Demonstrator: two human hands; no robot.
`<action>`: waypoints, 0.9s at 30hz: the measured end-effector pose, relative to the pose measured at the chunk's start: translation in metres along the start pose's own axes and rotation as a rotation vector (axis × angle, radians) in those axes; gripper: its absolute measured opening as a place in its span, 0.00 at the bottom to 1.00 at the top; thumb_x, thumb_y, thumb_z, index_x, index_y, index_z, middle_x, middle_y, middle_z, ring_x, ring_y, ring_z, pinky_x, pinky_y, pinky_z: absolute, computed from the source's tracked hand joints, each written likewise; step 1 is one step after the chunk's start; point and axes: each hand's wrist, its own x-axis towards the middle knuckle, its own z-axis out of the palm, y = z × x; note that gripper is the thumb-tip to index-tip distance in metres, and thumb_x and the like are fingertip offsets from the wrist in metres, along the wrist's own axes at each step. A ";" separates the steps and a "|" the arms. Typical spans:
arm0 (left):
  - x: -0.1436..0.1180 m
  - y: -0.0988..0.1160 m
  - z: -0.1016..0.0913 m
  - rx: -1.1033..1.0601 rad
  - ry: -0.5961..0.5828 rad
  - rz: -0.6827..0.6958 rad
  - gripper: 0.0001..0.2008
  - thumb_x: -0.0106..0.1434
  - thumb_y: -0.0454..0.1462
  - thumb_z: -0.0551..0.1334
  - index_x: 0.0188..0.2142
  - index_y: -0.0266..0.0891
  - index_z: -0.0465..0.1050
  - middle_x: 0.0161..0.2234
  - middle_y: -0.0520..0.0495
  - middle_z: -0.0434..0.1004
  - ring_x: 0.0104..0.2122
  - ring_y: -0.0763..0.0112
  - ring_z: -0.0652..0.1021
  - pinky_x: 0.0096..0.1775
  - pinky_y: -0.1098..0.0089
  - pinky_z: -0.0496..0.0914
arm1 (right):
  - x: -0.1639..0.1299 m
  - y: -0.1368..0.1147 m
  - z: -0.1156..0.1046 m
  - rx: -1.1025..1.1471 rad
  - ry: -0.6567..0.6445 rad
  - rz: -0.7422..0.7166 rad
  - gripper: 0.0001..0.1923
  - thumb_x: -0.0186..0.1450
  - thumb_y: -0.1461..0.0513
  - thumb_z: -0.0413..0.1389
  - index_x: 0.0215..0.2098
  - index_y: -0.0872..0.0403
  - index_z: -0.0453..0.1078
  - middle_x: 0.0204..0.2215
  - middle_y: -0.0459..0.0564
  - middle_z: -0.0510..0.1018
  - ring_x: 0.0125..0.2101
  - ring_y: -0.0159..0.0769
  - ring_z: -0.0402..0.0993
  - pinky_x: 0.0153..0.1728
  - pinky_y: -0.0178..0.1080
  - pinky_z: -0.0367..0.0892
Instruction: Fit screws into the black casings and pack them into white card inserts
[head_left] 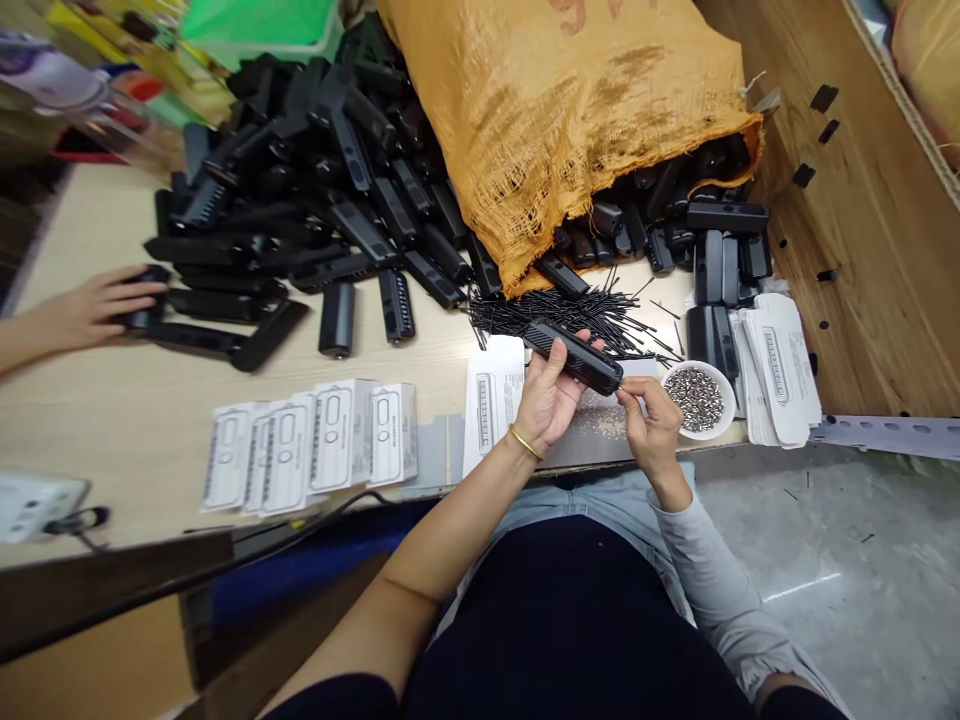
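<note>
Presently, right of centre, the left hand (546, 402) grips a black case (576, 357) from below; the right hand (651, 420) is closed in a pinch at its lower end, contents too small to tell. Just beside, the white bowl (706, 435) could spill its metal pieces (694, 396) if knocked by that wrist. Beyond, loose black sticks (544, 312) could snag, lying tangled.

Workshop bench (150, 420), heaped black parts (352, 150)

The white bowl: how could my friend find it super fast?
Find the big orange sack. Below its open end, right of the person's right hand, sits the white bowl. It's round and full of small shiny metal pieces, unlike the printed white cards beside it.
</note>
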 end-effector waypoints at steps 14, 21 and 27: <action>-0.001 -0.002 -0.015 0.534 -0.139 0.172 0.18 0.56 0.39 0.69 0.43 0.37 0.68 0.41 0.42 0.77 0.41 0.61 0.78 0.52 0.57 0.67 | -0.004 0.021 -0.027 0.018 0.137 0.277 0.07 0.66 0.60 0.55 0.38 0.56 0.71 0.35 0.50 0.76 0.35 0.33 0.72 0.40 0.38 0.67; 0.015 0.002 -0.012 0.139 -0.054 -0.154 0.10 0.67 0.39 0.59 0.42 0.35 0.62 0.42 0.41 0.76 0.37 0.64 0.79 0.46 0.59 0.71 | -0.003 0.021 -0.028 0.134 0.131 0.349 0.09 0.65 0.58 0.56 0.36 0.58 0.70 0.34 0.51 0.76 0.33 0.31 0.71 0.35 0.36 0.66; 0.010 0.011 -0.008 0.114 -0.048 -0.261 0.11 0.71 0.40 0.51 0.41 0.33 0.66 0.40 0.40 0.76 0.36 0.65 0.79 0.41 0.63 0.73 | 0.006 0.024 -0.019 0.192 0.027 0.417 0.13 0.64 0.55 0.58 0.41 0.57 0.70 0.38 0.52 0.76 0.37 0.33 0.72 0.38 0.37 0.69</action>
